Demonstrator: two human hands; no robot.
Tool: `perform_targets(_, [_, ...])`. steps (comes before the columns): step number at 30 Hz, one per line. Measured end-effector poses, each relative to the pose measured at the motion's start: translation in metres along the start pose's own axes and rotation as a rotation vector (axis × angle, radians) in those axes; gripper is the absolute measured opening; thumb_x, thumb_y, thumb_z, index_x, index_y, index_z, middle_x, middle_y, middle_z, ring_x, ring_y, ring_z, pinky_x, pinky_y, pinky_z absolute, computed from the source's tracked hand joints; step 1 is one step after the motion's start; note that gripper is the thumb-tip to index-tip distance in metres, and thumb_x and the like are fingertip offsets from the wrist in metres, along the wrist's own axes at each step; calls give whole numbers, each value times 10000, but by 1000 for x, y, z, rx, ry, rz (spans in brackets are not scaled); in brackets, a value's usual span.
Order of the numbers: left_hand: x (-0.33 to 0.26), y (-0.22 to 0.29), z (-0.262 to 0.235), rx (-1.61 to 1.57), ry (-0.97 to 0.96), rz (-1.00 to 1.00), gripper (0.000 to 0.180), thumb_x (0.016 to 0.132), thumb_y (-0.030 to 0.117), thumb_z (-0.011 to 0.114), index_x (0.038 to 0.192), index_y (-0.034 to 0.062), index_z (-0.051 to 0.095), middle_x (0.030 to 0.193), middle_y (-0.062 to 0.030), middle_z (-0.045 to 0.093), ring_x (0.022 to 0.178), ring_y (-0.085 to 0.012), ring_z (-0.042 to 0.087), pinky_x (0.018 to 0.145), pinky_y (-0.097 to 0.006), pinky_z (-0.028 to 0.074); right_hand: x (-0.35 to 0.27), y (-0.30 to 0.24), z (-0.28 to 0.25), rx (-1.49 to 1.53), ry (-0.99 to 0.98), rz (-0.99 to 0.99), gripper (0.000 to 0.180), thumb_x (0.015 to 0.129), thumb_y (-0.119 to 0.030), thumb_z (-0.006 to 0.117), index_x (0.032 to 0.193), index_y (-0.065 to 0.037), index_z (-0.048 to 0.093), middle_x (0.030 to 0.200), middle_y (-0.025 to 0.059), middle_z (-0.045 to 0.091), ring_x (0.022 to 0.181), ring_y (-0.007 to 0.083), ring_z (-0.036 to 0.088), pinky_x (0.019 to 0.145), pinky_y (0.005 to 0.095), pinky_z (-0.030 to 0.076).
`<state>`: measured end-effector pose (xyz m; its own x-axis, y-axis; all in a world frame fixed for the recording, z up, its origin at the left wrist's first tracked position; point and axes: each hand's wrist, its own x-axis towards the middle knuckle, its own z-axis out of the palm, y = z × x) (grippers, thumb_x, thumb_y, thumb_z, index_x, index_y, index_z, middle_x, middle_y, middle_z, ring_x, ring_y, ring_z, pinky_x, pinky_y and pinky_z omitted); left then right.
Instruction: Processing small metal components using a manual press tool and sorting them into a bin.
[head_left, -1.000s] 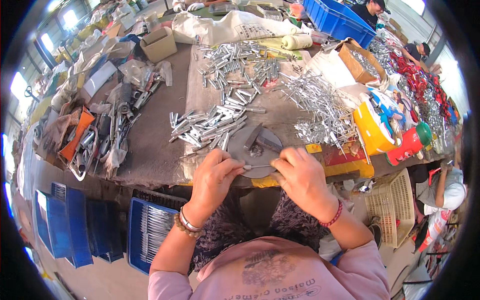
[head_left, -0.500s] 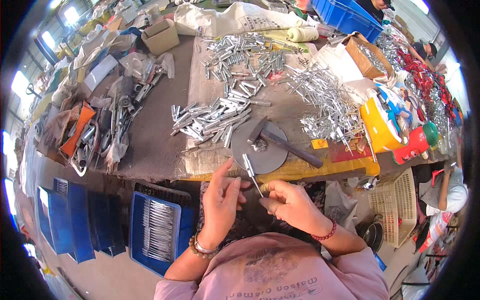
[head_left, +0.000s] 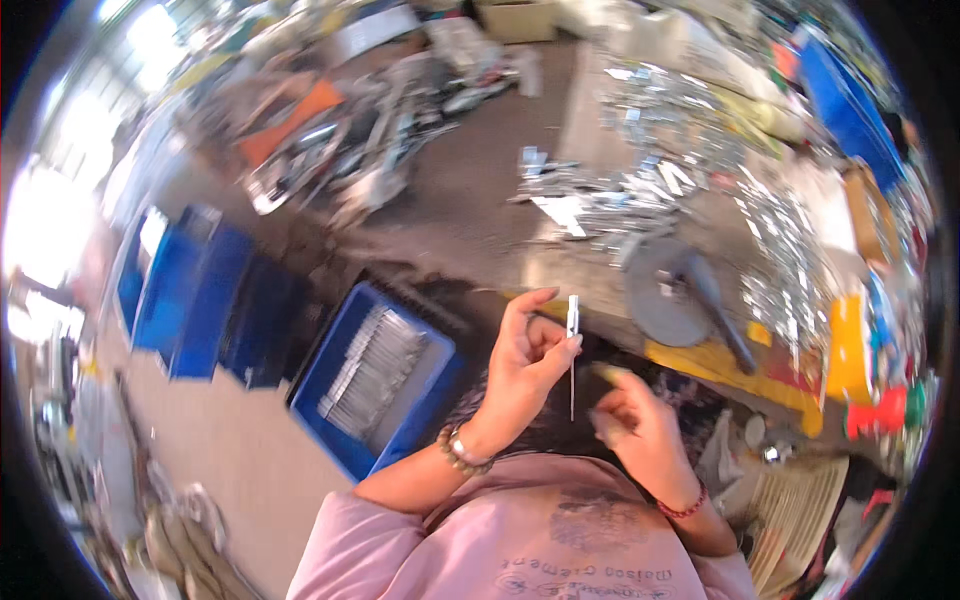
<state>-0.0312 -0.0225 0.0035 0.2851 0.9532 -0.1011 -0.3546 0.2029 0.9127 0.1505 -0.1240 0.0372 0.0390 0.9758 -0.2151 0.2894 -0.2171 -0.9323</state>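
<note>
Silvery metal, thin and straight: a slim rod (head_left: 572, 362) with a small blocky head at its top is pinched in the left hand (head_left: 527, 362), thumb and fingertips closed on its upper part. Its long axis runs nearly upright in the view, head end toward the worktop (head_left: 470, 215), bare thin end pointing down toward the person's lap. It hangs in the air just short of the worktop's near edge, between the two hands. The right hand (head_left: 632, 425) sits just beside the rod's lower end, fingers curled loosely; whether it grips anything I cannot tell, as the view is blurred there.

On the worktop lies a grey round metal disc (head_left: 668, 292) with a dark hammer (head_left: 712, 300) resting across it, its handle slanting toward the person's right. Beyond them spread heaps of shiny metal pieces (head_left: 640, 190), flat and glinting. Below the worktop's left part stands a blue plastic crate (head_left: 372, 378) with silvery rods laid side by side in it.
</note>
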Motion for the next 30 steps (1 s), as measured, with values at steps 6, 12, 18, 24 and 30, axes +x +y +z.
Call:
perform_targets(6, [-20,-19,-129,290,461,69,517,1006,28,755,1480,48,548,923,-3,683,815,-74,609,718,-247,498,5,28,-1,-18,-129,58,553,1071,-25,711,1600,-30,550,1038,38,697,837,86,664,780,250,576])
perform_targets(12, [-76,-97,-311,494,976,-68,490,961,69,758,1424,43,602,923,-44,694,816,-154,642,751,-328,529,12,42,6,10,-184,103,539,1090,-59,707,1602,-25,541,1056,38,689,845,83,660,774,246,568])
perform_targets(18, [-84,-105,-372,718,1101,-88,449,960,81,759,1383,43,612,933,-87,735,851,-207,707,775,-371,564,17,47,11,7,-212,136,523,1093,-57,698,1594,-27,547,1026,39,693,843,79,659,765,241,562])
perform_targets(24, [-64,-97,-378,884,1080,-196,459,969,136,813,1372,35,619,955,-132,748,865,-246,731,803,-395,578,17,63,7,3,-194,128,496,1091,-44,686,1572,-30,568,1023,46,703,837,86,665,773,248,566])
perform_targets(30, [-70,-93,-391,1268,1063,-51,550,928,226,898,1372,46,628,1272,-264,767,1184,-474,735,1007,-519,571,16,66,9,-23,-165,149,443,1044,-46,734,1481,-58,658,972,71,757,821,137,711,767,321,580])
